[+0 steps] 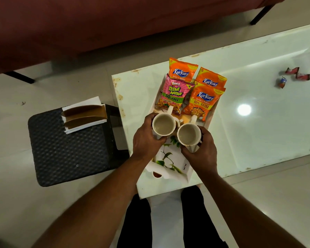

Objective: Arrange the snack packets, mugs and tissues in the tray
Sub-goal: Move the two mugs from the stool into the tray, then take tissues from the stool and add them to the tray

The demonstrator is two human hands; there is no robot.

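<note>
Head view looked straight down on a white tray (pixel 187 173) with a leaf print, lying on the pale glossy table (pixel 258 90); everything below is placed relative to that tray. Over its middle, the left hand (pixel 147 138) was wrapped around one cream mug (pixel 163 124), and the right hand (pixel 200 151) was wrapped around a second mug (pixel 189 134); the two mugs sat side by side, rims nearly touching, handles pointing toward the tray's far end; whether their bases rested on the tray could not be told. At the far end lay the snack packets: a pink Bingo packet (pixel 175 94) beside an orange Kurkure packet (pixel 202 102), with two more Kurkure packets (pixel 182 69) (pixel 211 77) overlapping behind them. Left of the tray, off the table, a dark stool (pixel 68 151) carried a stack of white and brown tissues (pixel 84 115); far to the tray's right, small wrappers (pixel 293 75) lay on the table.
</note>
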